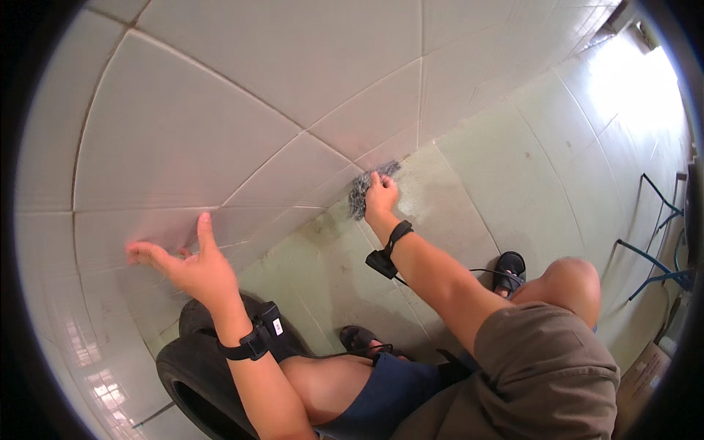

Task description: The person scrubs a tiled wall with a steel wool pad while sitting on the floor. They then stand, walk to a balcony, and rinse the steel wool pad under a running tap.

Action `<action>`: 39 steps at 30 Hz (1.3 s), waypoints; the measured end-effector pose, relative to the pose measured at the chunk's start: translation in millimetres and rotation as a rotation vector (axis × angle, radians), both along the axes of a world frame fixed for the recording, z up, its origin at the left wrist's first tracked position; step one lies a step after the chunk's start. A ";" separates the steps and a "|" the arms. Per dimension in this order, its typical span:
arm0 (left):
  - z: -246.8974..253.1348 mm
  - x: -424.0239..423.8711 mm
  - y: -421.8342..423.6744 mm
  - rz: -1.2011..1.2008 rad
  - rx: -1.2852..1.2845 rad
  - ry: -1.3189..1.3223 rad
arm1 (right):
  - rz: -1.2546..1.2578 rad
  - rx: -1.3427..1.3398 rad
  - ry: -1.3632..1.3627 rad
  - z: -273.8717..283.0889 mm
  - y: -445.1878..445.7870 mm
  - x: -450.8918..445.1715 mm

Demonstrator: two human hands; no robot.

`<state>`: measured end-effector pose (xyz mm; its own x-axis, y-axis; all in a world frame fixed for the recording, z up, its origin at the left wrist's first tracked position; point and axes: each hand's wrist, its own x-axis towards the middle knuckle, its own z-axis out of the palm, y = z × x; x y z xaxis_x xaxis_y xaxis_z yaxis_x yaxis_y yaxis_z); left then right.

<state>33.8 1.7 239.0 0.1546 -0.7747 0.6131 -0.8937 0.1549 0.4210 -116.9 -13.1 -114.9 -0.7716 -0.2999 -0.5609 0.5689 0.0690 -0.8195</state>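
My right hand point(381, 196) grips a grey scouring pad of metal-looking mesh point(358, 199), low down where the white tiled wall point(181, 132) meets the greenish tiled floor point(467, 165). Part of the pad is hidden behind the fingers. At the left, my left hand point(190, 264) is against or just in front of the wall, thumb and fingers spread, with nothing seen in it. Some of its fingers are hidden. Both wrists wear black straps with small black boxes. The floor below the right hand looks wet or stained.
Black rubber tyres point(192, 374) lie beside my left forearm. My sandalled feet rest on the floor, with a black cable point(352, 353) running near them. Dark blue-green metal legs point(649, 264) stand at the right, and a cardboard box point(641, 374) is at lower right.
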 end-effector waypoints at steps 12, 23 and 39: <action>-1.5 5.1 1.4 0.011 -0.030 -0.053 | 0.064 0.193 0.070 18.4 3.7 -54.1; 2.2 8.0 6.5 0.024 -0.020 -0.053 | -0.084 -0.383 0.415 162.6 3.9 -59.5; 1.8 11.8 3.2 -0.036 0.013 -0.049 | -0.053 -0.224 0.627 123.1 -1.7 -101.5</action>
<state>45.6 4.9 240.9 0.0966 -0.7875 0.6087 -0.9071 0.1821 0.3795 -218.4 -14.9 8.3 -0.9482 -0.3098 0.0700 -0.0217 -0.1566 -0.9874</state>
